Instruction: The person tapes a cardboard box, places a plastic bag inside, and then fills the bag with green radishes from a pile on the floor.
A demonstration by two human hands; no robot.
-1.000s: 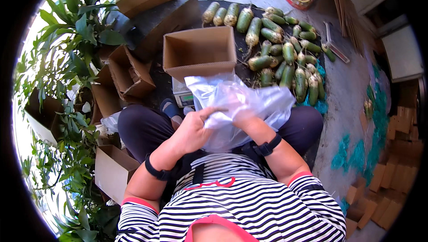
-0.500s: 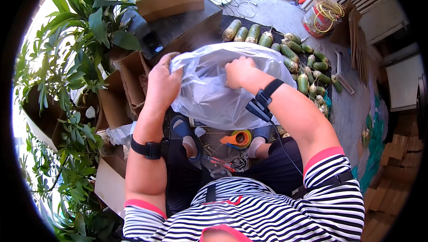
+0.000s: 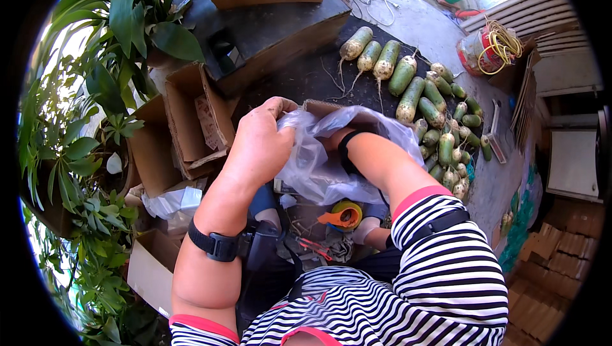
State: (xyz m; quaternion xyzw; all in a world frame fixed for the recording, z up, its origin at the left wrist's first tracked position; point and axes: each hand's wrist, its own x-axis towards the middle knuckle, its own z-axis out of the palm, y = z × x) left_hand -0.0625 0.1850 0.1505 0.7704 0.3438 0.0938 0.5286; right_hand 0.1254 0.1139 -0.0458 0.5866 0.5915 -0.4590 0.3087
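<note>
The left hand (image 3: 266,139) pinches the left edge of the clear plastic bag (image 3: 315,170). The right forearm (image 3: 386,161) extends into the bag; the right hand is hidden, its grip indeterminable. The crumpled bag lies between both arms, overlapping the cardboard box (image 3: 320,108) just beyond.

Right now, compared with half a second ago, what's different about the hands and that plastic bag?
The right hand has pushed forward into the clear plastic bag, out of sight; the right forearm follows. The bag, spread wide before, is now narrower and crumpled, and a cardboard box's edge shows behind it. The left hand still grips the bag's rim. The green radishes and orange tape dispenser stayed put.
</note>
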